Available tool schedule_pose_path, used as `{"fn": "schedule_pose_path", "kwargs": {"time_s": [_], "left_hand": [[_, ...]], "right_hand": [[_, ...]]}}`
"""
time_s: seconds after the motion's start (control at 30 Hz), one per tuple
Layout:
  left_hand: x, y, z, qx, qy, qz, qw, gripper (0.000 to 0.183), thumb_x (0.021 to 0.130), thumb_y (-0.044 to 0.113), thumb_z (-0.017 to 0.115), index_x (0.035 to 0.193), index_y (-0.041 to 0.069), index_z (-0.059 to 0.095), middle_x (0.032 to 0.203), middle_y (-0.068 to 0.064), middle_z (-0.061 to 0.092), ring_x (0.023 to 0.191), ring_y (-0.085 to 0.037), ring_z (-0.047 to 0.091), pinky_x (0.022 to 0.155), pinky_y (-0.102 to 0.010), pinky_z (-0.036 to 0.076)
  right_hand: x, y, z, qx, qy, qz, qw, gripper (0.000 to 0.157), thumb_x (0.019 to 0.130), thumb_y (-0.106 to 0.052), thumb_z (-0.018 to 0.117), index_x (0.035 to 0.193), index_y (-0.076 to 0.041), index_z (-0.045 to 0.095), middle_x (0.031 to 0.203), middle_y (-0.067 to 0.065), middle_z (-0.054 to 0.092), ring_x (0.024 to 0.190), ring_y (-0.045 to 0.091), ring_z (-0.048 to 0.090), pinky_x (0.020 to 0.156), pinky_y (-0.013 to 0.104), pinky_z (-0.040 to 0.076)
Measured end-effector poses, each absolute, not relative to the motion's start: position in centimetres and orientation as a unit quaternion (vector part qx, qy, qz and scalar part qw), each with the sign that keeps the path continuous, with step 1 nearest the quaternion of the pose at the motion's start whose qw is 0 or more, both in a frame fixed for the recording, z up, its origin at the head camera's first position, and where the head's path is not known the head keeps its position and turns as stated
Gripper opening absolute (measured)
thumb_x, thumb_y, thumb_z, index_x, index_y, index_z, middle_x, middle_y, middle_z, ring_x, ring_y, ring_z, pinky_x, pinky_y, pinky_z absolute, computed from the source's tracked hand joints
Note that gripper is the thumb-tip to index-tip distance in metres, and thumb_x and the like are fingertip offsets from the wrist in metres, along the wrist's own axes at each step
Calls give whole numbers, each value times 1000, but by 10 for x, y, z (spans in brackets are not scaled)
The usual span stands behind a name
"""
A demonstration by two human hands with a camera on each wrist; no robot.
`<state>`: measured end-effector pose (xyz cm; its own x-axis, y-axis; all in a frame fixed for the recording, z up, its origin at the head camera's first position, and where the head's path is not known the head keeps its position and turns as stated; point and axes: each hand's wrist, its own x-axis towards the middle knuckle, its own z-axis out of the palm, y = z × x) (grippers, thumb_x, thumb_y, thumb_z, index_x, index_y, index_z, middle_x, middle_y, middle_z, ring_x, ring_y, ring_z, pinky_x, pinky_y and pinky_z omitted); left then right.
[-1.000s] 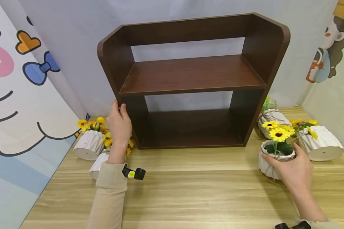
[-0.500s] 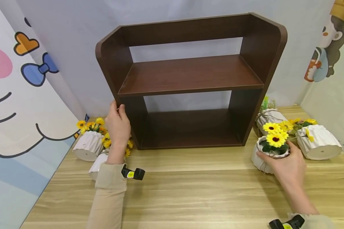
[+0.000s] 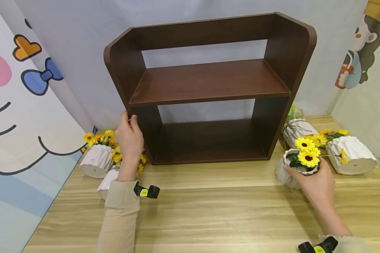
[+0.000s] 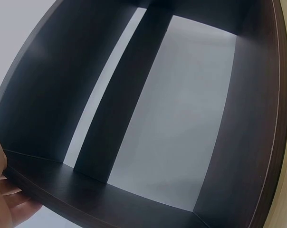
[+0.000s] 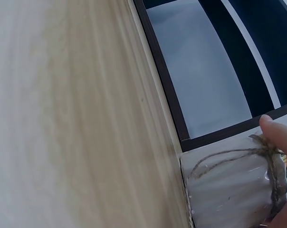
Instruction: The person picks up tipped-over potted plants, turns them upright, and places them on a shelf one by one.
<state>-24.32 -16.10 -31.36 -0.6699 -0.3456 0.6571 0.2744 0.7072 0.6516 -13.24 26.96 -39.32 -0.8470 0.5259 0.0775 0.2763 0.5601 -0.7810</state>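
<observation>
A dark brown two-tier shelf stands upright on the table. My left hand grips the front edge of its left side panel, thumb on the inner side; the left wrist view shows fingertips behind that panel. Just right of the shelf's lower right corner, my right hand holds a white ruffled flowerpot by its rim, thumb in front. Yellow artificial sunflowers rise from it, and twine is tied round it. Whether its base touches the table is unclear.
Two white pots lie tipped at right: one behind, another with yellow flowers. At left, a white pot lies tipped, and another is partly hidden by my left forearm. Printed cartoon walls border the wooden table.
My right hand and the flowerpot have shifted slightly left and away from me, closer to the shelf's right side. My left hand keeps its grip on the side panel.
</observation>
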Motion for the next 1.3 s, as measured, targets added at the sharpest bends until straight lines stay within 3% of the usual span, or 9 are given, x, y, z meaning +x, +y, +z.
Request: {"fn": "schedule_pose_path", "kwargs": {"time_s": [0.33,0.63,0.87,0.97,1.17,1.3], "left_hand": [[-245,-162,-314,23,-830,-376,412,28,96,20,45,106,-4,55,88,-24,62,75,-41,57,67,-48,44],[-245,-161,-314,17,-831,-370,416,29,96,22,45,105,-4,55,87,-25,62,74,-43,56,66,-49,43],[-243,-164,-313,11,-828,-390,403,28,96,21,46,107,-3,55,93,-24,63,83,-39,60,73,-47,47],[-242,-166,-312,6,-826,-402,394,28,96,21,46,109,-2,56,98,-22,64,91,-36,62,79,-45,49],[-242,-166,-311,5,-813,-436,387,29,95,24,46,110,2,59,106,-17,64,97,-30,62,82,-41,50],[-244,-167,-311,2,-799,-464,384,28,95,24,46,107,4,61,105,-15,64,99,-27,61,85,-39,49]], "right_hand": [[-135,274,-392,-229,-880,398,122,104,67,-54,73,141,1,24,137,29,35,121,49,36,94,58,32],[-136,278,-390,-220,-898,353,141,91,64,-56,74,126,4,45,122,35,48,109,49,46,84,55,38],[-133,276,-384,-192,-913,331,141,90,66,-57,72,124,6,46,120,35,48,107,53,43,84,58,35],[-133,273,-379,-171,-915,323,171,85,65,-54,74,120,7,49,113,36,53,99,51,46,79,55,36],[-133,261,-363,-122,-905,308,265,66,61,-44,80,105,2,60,84,27,63,71,38,55,57,35,35],[-134,251,-350,-83,-901,300,303,58,58,-41,83,97,-5,61,74,19,63,65,34,54,53,33,32]]}}
